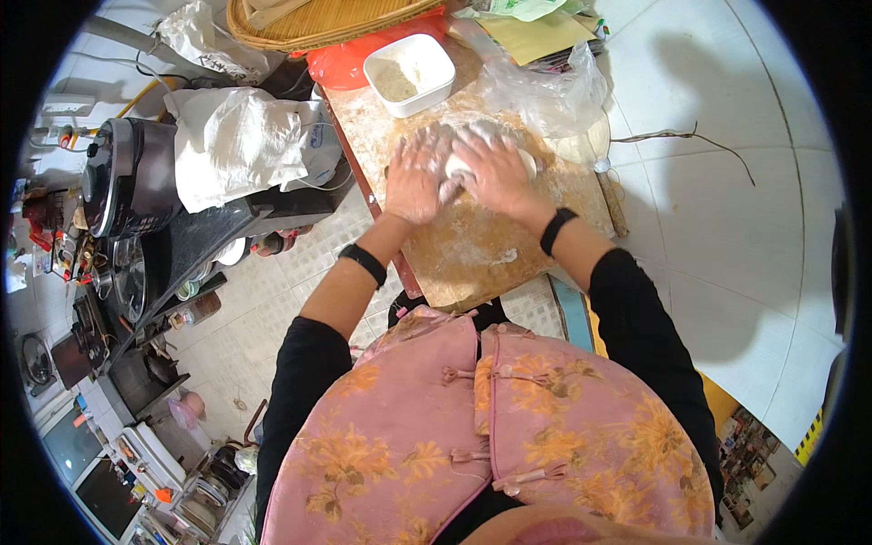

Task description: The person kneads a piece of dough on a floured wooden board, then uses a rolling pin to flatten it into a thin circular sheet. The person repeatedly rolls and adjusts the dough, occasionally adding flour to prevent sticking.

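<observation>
On a floured wooden board point(470, 252), both my hands lie close together on a piece of pale dough point(523, 163). My right hand point(496, 167) presses on the dough with its fingers spread forward. My left hand point(417, 174) is just beside it, palm down, fingers apart and floury; how much of the dough lies under it is hidden. Loose flour covers the board around my fingertips. A white square plastic tub point(409, 76) holding some flour stands beyond my hands.
A clear plastic bag point(558, 88) lies at the board's far right, a wooden rolling pin point(612, 204) along its right edge. A wicker tray point(327, 24) and a red plastic bag point(337, 65) are at the far side. A pressure cooker point(129, 177) stands on the left counter.
</observation>
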Action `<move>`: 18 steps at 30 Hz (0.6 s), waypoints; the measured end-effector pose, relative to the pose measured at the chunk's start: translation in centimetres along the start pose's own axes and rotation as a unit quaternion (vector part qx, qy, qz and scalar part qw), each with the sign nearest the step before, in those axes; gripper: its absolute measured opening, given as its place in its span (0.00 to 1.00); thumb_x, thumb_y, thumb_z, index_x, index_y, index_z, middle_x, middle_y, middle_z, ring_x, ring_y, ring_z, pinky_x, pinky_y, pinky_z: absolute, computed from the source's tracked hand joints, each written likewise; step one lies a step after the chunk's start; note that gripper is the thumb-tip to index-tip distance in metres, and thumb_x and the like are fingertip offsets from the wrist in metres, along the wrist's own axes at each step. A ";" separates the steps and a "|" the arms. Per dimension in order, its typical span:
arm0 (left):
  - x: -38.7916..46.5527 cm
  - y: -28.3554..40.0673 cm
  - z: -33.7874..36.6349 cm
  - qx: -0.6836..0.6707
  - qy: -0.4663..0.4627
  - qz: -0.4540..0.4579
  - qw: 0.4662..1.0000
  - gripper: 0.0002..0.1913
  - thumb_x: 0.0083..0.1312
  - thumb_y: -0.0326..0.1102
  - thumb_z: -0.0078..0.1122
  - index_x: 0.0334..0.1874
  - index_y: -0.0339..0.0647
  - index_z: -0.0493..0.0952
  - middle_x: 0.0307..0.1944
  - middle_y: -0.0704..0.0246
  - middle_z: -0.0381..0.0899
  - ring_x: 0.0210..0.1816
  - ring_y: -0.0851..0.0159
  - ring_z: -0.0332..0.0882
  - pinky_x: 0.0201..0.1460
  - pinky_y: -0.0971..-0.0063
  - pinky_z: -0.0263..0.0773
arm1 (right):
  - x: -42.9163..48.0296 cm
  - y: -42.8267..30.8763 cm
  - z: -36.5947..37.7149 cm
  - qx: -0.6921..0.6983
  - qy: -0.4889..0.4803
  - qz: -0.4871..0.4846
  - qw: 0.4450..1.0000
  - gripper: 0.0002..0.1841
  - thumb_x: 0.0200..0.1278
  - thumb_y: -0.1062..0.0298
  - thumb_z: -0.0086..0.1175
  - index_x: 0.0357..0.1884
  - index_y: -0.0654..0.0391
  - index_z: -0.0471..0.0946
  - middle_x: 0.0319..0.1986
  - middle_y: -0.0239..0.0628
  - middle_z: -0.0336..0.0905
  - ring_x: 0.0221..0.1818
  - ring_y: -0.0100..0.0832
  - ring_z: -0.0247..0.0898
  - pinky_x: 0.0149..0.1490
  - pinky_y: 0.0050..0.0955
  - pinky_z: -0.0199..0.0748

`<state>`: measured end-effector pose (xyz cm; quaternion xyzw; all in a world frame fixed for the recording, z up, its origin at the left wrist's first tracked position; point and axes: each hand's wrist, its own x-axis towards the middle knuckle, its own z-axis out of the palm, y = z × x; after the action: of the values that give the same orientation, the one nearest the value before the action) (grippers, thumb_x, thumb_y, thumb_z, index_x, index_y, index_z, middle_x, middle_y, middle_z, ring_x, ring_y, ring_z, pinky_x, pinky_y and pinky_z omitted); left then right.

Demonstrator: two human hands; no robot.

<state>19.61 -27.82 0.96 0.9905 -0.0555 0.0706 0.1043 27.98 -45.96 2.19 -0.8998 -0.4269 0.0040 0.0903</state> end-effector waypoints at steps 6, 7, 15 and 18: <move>1.2 -0.1 -2.2 0.015 0.014 -0.010 1.000 0.41 0.68 0.65 0.40 0.74 0.40 0.57 0.75 0.57 0.55 0.76 0.51 0.50 0.77 0.51 0.39 | 1.4 0.2 -1.9 0.011 -0.002 0.038 0.999 0.36 0.65 0.43 0.49 0.72 0.49 0.61 0.72 0.38 0.57 0.71 0.42 0.56 0.72 0.51 0.47; 0.0 0.7 -2.8 0.012 -0.031 0.001 0.999 0.42 0.68 0.65 0.43 0.75 0.41 0.54 0.76 0.56 0.53 0.76 0.50 0.49 0.77 0.50 0.39 | -0.3 -0.3 -2.1 0.001 0.023 0.010 1.000 0.36 0.63 0.43 0.51 0.71 0.50 0.63 0.70 0.38 0.60 0.71 0.41 0.56 0.72 0.51 0.47; -3.1 3.0 -3.1 -0.043 -0.086 -0.013 0.995 0.40 0.69 0.59 0.48 0.77 0.45 0.49 0.77 0.58 0.48 0.77 0.50 0.46 0.78 0.51 0.36 | -3.4 -1.2 -0.8 0.057 0.058 -0.036 0.996 0.31 0.64 0.45 0.51 0.67 0.47 0.70 0.71 0.39 0.59 0.72 0.39 0.55 0.73 0.52 0.46; 1.0 0.4 -1.4 -0.021 -0.048 -0.039 0.998 0.36 0.70 0.56 0.46 0.75 0.44 0.56 0.75 0.60 0.55 0.75 0.53 0.52 0.77 0.54 0.43 | 1.9 -0.1 -0.6 0.009 -0.012 0.025 1.000 0.30 0.67 0.48 0.48 0.69 0.48 0.66 0.73 0.37 0.55 0.72 0.41 0.54 0.72 0.54 0.47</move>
<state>20.40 -28.01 2.61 0.9918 -0.0230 0.0176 0.1245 29.17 -44.52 2.90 -0.9092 -0.4053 0.0212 0.0931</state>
